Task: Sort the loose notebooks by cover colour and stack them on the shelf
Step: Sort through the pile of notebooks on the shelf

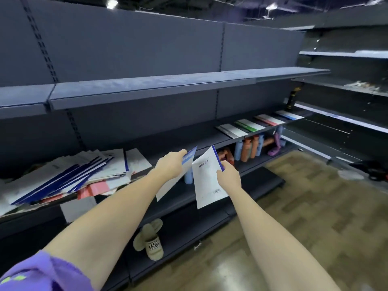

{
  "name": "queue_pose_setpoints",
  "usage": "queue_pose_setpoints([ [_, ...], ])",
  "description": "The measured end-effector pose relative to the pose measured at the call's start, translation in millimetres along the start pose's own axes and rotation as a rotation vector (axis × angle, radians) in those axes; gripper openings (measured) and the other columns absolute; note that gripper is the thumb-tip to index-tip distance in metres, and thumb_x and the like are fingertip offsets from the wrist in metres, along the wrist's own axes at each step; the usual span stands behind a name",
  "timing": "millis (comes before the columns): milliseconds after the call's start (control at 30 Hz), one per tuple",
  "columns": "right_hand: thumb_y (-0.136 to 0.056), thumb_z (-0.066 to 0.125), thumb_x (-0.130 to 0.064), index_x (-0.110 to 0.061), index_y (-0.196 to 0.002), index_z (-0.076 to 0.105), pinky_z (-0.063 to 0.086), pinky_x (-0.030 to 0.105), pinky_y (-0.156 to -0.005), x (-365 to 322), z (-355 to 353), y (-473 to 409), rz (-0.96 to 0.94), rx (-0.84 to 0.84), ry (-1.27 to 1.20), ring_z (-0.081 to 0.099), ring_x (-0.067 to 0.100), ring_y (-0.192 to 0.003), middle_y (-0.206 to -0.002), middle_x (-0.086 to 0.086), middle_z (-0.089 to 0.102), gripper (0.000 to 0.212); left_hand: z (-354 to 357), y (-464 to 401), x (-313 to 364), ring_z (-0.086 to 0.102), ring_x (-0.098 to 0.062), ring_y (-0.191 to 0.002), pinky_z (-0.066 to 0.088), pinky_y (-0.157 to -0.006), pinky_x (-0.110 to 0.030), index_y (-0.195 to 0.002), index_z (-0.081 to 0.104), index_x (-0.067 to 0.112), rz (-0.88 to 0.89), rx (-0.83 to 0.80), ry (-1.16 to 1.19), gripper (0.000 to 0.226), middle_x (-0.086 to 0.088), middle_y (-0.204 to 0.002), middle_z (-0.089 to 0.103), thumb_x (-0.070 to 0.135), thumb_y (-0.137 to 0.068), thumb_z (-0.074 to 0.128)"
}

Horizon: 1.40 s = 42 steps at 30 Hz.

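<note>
Four colour-sorted stacks laid on shelf, centre right. Unsorted notebook heap left. Light-blue notebook pinched by left hand; dark-blue-spined notebook pinched by right hand.

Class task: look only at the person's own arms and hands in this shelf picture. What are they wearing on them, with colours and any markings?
Both forearms are bare, as are the left hand and right hand: no gloves, rings, watch or bracelets show. The only clothing in view is a short purple sleeve on the left upper arm, with small bright green marks near its lower edge.
</note>
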State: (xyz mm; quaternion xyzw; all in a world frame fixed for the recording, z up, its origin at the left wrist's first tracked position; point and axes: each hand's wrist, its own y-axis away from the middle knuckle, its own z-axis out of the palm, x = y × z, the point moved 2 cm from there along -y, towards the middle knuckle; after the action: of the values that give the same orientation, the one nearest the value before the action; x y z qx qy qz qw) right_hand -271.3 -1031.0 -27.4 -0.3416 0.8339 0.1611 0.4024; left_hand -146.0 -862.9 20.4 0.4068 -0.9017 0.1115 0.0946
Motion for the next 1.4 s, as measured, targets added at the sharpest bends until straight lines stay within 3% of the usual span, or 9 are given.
queue_pose_setpoints([
  [133,-0.091,0.044,-0.013,-0.026,-0.094,0.056,0.044,0.035,-0.064,30,-26,-7,0.016,0.024,-0.059,0.059,0.027,-0.081,-0.096,0.001,0.065,0.018,23,-13,35,0.057,-0.029,-0.082,0.039,-0.063,-0.033,-0.121,0.050,0.022,0.056,-0.053,-0.024,0.033,-0.006,-0.104,0.062,0.012,-0.090,0.053],
  [367,-0.094,0.054,-0.022,-0.022,-0.115,0.060,0.040,0.026,-0.058,58,-47,-40,0.012,0.047,-0.121,0.059,0.021,-0.090,-0.108,-0.004,0.065,0.021,53,-62,74,0.060,-0.029,-0.086,0.045,-0.065,-0.035,-0.118,0.054,0.022,0.117,-0.077,0.035,0.026,-0.004,-0.105,0.064,0.015,-0.095,0.045],
  [500,-0.087,0.066,-0.022,-0.022,-0.128,0.057,0.045,0.030,-0.069,76,-60,-72,0.089,0.035,-0.176,0.061,0.021,-0.098,-0.118,-0.002,0.064,0.042,75,-112,99,0.061,-0.030,-0.084,0.044,-0.064,-0.034,-0.105,0.059,0.015,0.113,-0.114,0.168,0.023,-0.004,-0.094,0.064,0.012,-0.089,0.043],
  [667,-0.085,0.068,-0.022,-0.022,-0.131,0.056,0.046,0.030,-0.074,92,-94,-132,0.130,0.053,-0.110,0.062,0.023,-0.102,-0.121,-0.002,0.063,0.048,100,-180,142,0.061,-0.032,-0.086,0.048,-0.068,-0.037,-0.107,0.061,0.011,0.178,-0.142,0.238,0.026,-0.008,-0.098,0.065,0.009,-0.087,0.044],
  [933,-0.088,0.062,-0.019,-0.019,-0.127,0.058,0.034,0.023,-0.055,103,-138,-229,0.137,0.071,0.080,0.053,0.017,-0.083,-0.101,-0.007,0.056,0.040,130,-283,187,0.062,-0.031,-0.078,0.042,-0.057,-0.032,-0.098,0.062,0.005,0.242,-0.216,0.325,0.022,-0.013,-0.088,0.064,0.005,-0.083,0.046],
  [1067,-0.088,0.055,-0.013,-0.022,-0.110,0.061,0.040,0.026,-0.057,115,-154,-263,0.142,0.123,0.085,0.058,0.020,-0.083,-0.098,-0.002,0.066,0.024,140,-329,211,0.064,-0.034,-0.079,0.051,-0.063,-0.038,-0.098,0.061,0.006,0.285,-0.247,0.302,0.025,-0.014,-0.090,0.063,0.004,-0.082,0.043],
  [1233,-0.092,0.053,-0.015,-0.024,-0.115,0.060,0.047,0.033,-0.069,138,-182,-295,0.172,0.192,0.052,0.061,0.022,-0.092,-0.106,-0.003,0.067,0.026,156,-370,252,0.061,-0.032,-0.082,0.047,-0.065,-0.035,-0.103,0.058,0.014,0.313,-0.227,0.250,0.025,-0.005,-0.089,0.062,0.005,-0.085,0.043],
  [1300,-0.091,0.053,-0.014,-0.025,-0.110,0.060,0.049,0.035,-0.071,150,-196,-307,0.197,0.211,0.020,0.061,0.023,-0.092,-0.105,-0.003,0.067,0.023,164,-384,272,0.061,-0.029,-0.085,0.051,-0.069,-0.036,-0.111,0.059,0.014,0.320,-0.227,0.231,0.031,-0.006,-0.100,0.064,0.007,-0.085,0.044],
  [1400,-0.091,0.053,-0.014,-0.026,-0.103,0.059,0.052,0.038,-0.074,169,-212,-329,0.217,0.236,-0.055,0.063,0.024,-0.091,-0.102,-0.003,0.066,0.018,176,-403,301,0.061,-0.028,-0.083,0.053,-0.068,-0.037,-0.109,0.061,0.015,0.334,-0.244,0.206,0.031,-0.007,-0.098,0.065,0.009,-0.083,0.045],
])
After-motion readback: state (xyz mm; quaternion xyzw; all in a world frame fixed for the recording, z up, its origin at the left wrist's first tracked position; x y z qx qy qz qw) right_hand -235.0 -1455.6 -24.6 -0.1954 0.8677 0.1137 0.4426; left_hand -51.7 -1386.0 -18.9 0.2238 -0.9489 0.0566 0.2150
